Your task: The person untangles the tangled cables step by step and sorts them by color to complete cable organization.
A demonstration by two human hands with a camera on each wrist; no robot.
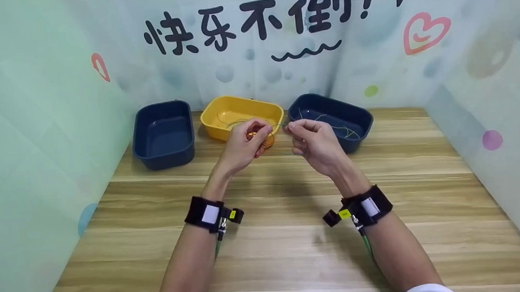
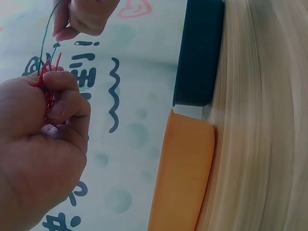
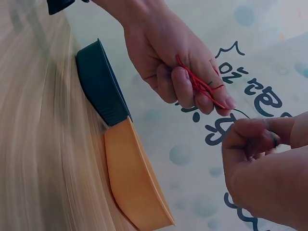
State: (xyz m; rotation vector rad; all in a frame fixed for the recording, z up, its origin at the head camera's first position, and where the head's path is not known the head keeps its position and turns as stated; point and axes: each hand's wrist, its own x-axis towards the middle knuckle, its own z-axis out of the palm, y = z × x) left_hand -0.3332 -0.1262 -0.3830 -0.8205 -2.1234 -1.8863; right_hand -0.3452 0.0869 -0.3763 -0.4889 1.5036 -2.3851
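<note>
Above the table, my left hand (image 1: 245,146) grips a bundle of thin red strands (image 3: 197,84), which looks orange in the head view. A thin green strand (image 1: 281,125) stretches from that bundle across to my right hand (image 1: 316,145), whose thumb and fingertips pinch it. In the left wrist view the green strand (image 2: 44,38) rises in a curve from the red strands (image 2: 49,94). Whether the strands are wire or string I cannot tell. Part of the bundle is hidden inside the left fingers.
Behind the hands stand a yellow bin (image 1: 239,103) and a dark blue bin (image 1: 362,117), both with loose green strands in them. Another dark blue bin (image 1: 166,158) is at the left. A printed curtain (image 1: 255,74) closes off the table's back.
</note>
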